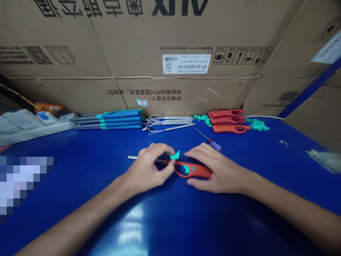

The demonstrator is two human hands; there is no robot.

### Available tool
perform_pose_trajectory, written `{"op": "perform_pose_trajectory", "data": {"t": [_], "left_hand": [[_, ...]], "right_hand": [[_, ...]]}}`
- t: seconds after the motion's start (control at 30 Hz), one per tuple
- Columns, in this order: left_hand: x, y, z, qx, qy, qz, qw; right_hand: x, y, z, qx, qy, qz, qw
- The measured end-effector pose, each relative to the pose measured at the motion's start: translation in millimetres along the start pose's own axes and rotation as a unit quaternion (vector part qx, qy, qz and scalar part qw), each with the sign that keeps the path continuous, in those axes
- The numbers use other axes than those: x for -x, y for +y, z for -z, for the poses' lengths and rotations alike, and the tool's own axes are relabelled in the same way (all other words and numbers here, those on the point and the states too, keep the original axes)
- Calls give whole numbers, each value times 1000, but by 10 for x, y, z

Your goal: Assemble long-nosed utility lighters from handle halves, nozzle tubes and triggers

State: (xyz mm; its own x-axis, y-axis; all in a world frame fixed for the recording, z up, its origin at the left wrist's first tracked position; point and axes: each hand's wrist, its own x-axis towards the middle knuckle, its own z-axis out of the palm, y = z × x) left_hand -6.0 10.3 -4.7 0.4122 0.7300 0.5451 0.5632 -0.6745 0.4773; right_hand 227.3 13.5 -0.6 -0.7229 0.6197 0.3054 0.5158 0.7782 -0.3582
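Observation:
A red long-nosed utility lighter point(193, 170) lies across the blue bench, its metal nozzle point(141, 158) pointing left. My right hand point(215, 169) rests over the red handle and holds it. My left hand point(146, 167) is around the shaft near the handle's front end, with its fingertips pinching a small teal plastic piece point(175, 155). That piece sits just above the shaft. The left fingers hide part of the shaft.
Blue-handled lighters point(119, 119) lie at the back of the bench, beside metal rods with thin wires point(169, 122). Red handles point(226, 121), teal parts point(257, 124) and a small screwdriver point(209, 140) lie to the right. Cardboard boxes point(170, 35) wall off the back.

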Motion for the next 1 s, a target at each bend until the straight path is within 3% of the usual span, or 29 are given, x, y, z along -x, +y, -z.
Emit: {"op": "perform_pose_trajectory", "data": {"t": [0.13,0.27,0.43,0.57,0.73,1.0], "left_hand": [[-41,-169,130,-77,-17,-52,996],[-104,-310,345,-147,-39,-73,986],[-140,-557,760,-192,-64,15,979],[-104,-813,964,-190,-20,111,975],[-67,-956,945,-169,-17,140,975],[-80,-860,803,-102,-42,137,984]], "right_hand": [[21,-17,11,12,-81,15,996],[22,-5,2,20,-92,29,995],[48,94,5,32,-71,39,996],[63,209,34,37,-40,8,999],[70,301,32,59,-5,1,998],[73,295,5,70,26,20,997]]}}
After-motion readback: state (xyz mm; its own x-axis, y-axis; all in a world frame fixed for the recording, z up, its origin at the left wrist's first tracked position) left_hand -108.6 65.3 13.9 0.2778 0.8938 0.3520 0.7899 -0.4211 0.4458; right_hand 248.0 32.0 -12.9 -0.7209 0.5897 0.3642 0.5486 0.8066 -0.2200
